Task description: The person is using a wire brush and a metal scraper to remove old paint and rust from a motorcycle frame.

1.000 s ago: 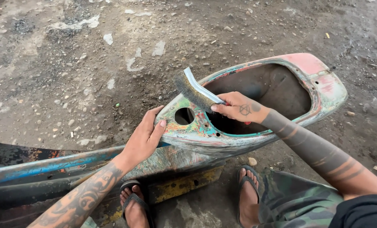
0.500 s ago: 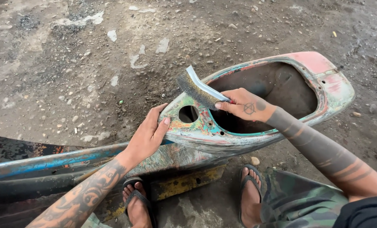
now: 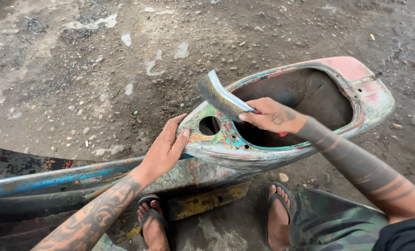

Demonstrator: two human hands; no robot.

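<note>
Gripping a wire brush (image 3: pixel 221 95) by its handle, the right hand (image 3: pixel 270 116) held it over the stiff, heavy-looking scooter body (image 3: pixel 244 148) on the ground, while the left hand (image 3: pixel 163 148), fingers spread, pressed flat against its near rim, seemingly the steadiest hold.

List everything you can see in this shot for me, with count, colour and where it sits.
scooter body shell: one, worn metal with flaking pink, teal and orange paint, centre to right, open cavity facing up
wire brush: one, pale handle with dark bristles, raised over the shell's rim
round hole: one, in the shell's front panel, beside the left fingertips
long panel: one, blue and rusty, lower left
yellow part: one, under the shell between the feet
ground: grey gravelly concrete with pale patches
sandals: two, dark, on both feet
camouflage shorts: green, lower right
left hand: pressed flat on the shell's side
right hand: gripping the brush
</note>
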